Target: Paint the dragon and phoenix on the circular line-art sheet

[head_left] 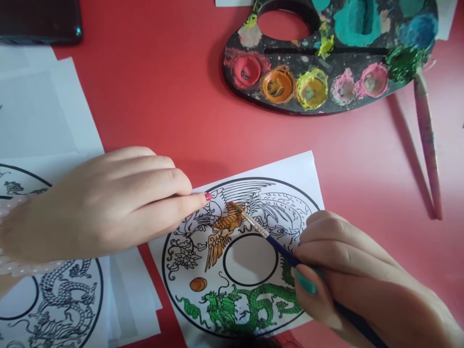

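My right hand point(337, 266) grips a blue-handled paintbrush point(284, 252) between thumb and fingers. Its bristles touch the orange-painted body of a phoenix point(227, 223) on a printed colouring sheet point(308, 169). In the ring-shaped design, the dragon point(253, 309) at the bottom is painted green, and a small ball point(198, 284) is orange. The phoenix's upper wing and tail are still white with black outlines. My left hand point(141, 203) lies palm down, index finger stretched onto the sheet's upper left edge, the other fingers loosely bent. Nothing shows in it.
A black palette point(290, 104) with several paint wells lies at the top right. A second brush point(428, 145) leans on its right end. More printed sheets point(72, 280) lie under my left forearm. A black device point(39, 21) sits at the top left of the red table point(152, 96).
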Available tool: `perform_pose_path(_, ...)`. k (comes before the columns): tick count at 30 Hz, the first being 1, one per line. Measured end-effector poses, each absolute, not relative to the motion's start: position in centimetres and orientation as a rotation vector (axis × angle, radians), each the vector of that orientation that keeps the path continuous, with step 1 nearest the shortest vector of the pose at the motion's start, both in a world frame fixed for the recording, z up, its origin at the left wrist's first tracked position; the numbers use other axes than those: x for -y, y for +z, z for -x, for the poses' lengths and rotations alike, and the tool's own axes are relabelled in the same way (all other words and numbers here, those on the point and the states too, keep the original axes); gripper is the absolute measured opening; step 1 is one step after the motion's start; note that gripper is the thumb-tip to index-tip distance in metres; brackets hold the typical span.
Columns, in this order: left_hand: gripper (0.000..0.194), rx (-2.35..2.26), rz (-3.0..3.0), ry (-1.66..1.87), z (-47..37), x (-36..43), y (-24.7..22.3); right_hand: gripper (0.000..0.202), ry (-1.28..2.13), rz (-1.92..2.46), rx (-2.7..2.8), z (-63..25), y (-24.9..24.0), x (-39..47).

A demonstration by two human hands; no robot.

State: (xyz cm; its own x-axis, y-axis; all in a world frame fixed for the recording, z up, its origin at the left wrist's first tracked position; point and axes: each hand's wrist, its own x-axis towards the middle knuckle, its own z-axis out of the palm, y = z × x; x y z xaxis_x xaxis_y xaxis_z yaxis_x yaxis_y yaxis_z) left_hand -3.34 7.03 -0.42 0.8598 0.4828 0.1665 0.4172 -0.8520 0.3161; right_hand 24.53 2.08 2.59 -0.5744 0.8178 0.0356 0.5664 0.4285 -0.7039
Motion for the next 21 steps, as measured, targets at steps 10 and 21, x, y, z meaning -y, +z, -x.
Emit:
perform_pose_path(10,0.019,-0.697,-2.758,0.331,3.2,-6.9,-0.4,0.036,0.945,1.171,2.307,-25.1,2.4,-2.1)
perform_pose_path(21,0.019,-0.727,-2.729,0.325,3.3,-6.8,-0.4,0.034,0.993,1.206,2.273,-25.1,2.5,-2.5)
